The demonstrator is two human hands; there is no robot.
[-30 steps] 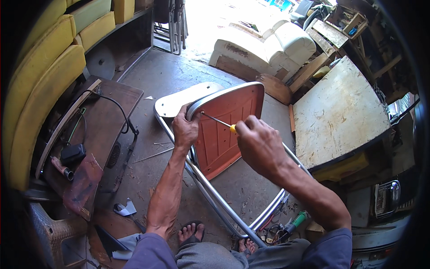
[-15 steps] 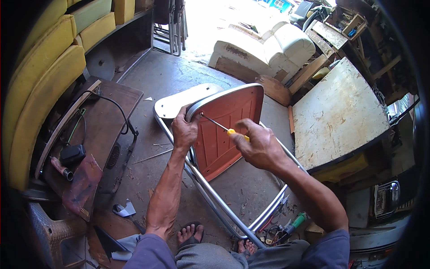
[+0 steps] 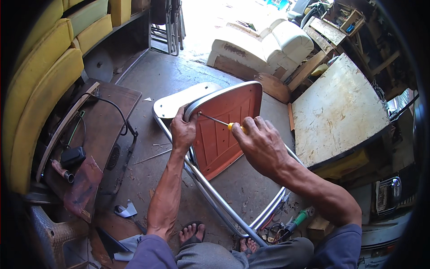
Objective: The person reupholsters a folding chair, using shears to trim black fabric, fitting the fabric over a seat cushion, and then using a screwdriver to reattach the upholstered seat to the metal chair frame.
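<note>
A metal-framed folding chair (image 3: pixel 215 199) stands tilted before me, with its red-brown seat underside (image 3: pixel 221 139) facing me. My left hand (image 3: pixel 183 132) grips the upper left corner of the seat (image 3: pixel 242 86), fingers over its rim. In my right hand (image 3: pixel 264 145) is a screwdriver (image 3: pixel 217 119) with a yellow handle, mostly covered by the fingers. Its shaft points left, and the tip meets a screw spot near that corner, close to my left thumb. Behind the seat lies the chair's pale backrest panel (image 3: pixel 172 104).
On the left, a brown board (image 3: pixel 118 96) carries a black cable and a dark box (image 3: pixel 72 156). Yellow foam cushions (image 3: pixel 49 98) are stacked beyond it. A worn white panel (image 3: pixel 340 114) stands right, a cream sofa (image 3: pixel 264 47) behind. A green power tool (image 3: pixel 299 218) lies near my feet.
My right hand has turned around the screwdriver handle, its back now facing up more, and the right elbow has swung outward. My left hand keeps its hold on the seat corner.
</note>
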